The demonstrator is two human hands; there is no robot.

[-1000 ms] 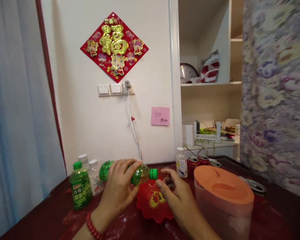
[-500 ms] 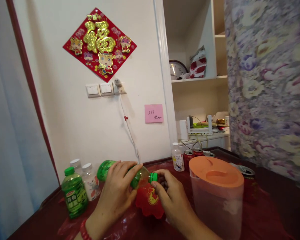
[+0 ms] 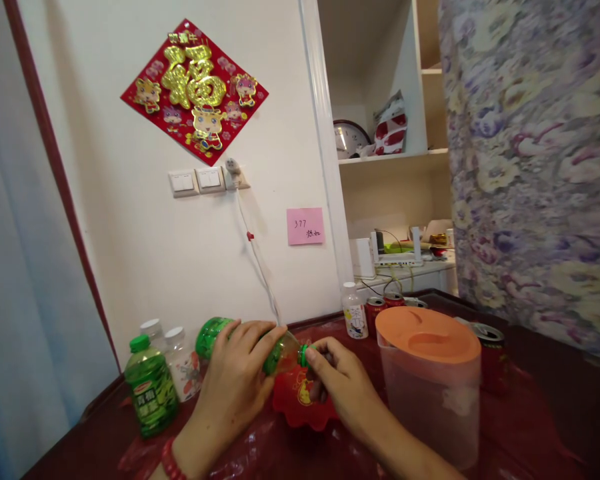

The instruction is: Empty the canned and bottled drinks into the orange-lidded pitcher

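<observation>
My left hand [image 3: 240, 373] is wrapped over the middle of a green plastic bottle [image 3: 283, 353], which lies tilted almost level with its neck to the right. A red beaded bracelet circles that wrist. At the neck, my right hand [image 3: 347, 387] pinches the green cap [image 3: 303, 356] between thumb and fingers. Most of the cap is covered by the fingertips. Beneath the neck sits a red scalloped dish [image 3: 300, 415] with a gold print, partly hidden by my right hand.
On the left stand another green bottle [image 3: 151, 393] and white-capped bottles [image 3: 183, 367]. An orange-lidded pitcher [image 3: 430, 400] is close to my right forearm. Behind it are red cans [image 3: 375, 312] and a small labelled bottle [image 3: 355, 313]. A wall [image 3: 220, 267] rises behind the table.
My right fingers have shifted round the cap and cover more of it. My left hand keeps its hold on the bottle. The view has turned slightly.
</observation>
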